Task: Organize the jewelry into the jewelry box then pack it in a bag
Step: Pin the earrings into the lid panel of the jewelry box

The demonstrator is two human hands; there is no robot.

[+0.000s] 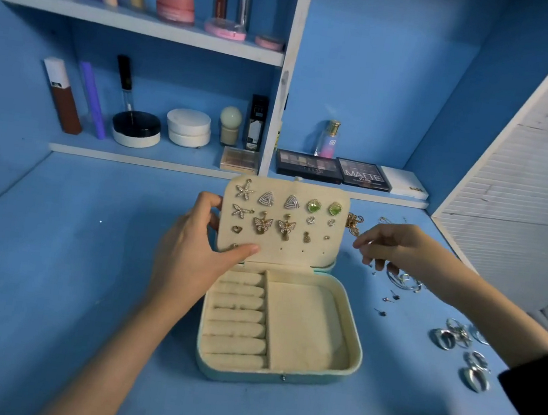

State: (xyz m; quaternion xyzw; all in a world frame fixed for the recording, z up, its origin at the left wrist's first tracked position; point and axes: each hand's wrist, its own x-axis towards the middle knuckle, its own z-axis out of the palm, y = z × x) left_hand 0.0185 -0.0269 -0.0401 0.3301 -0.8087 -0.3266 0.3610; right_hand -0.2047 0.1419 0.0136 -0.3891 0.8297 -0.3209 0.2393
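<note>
A mint jewelry box (279,377) lies open on the blue table, with cream ring rolls on its left and a bare cream compartment on its right. Its cream earring panel (280,253) stands upright, studded with several earrings. My left hand (191,252) grips the panel's left edge, thumb across its lower front. My right hand (388,245) hovers right of the panel, fingers pinched together over loose pieces; whether it holds anything is hidden. Gold chain (353,222), silver hoops (405,280), small studs (389,300) and silver rings (456,338) lie on the table at the right.
Blue shelves behind hold cosmetics: jars (189,128), tubes and a perfume bottle (329,138). Eyeshadow palettes (336,170) lie at the table's back edge. A white slatted panel (524,210) stands along the right side.
</note>
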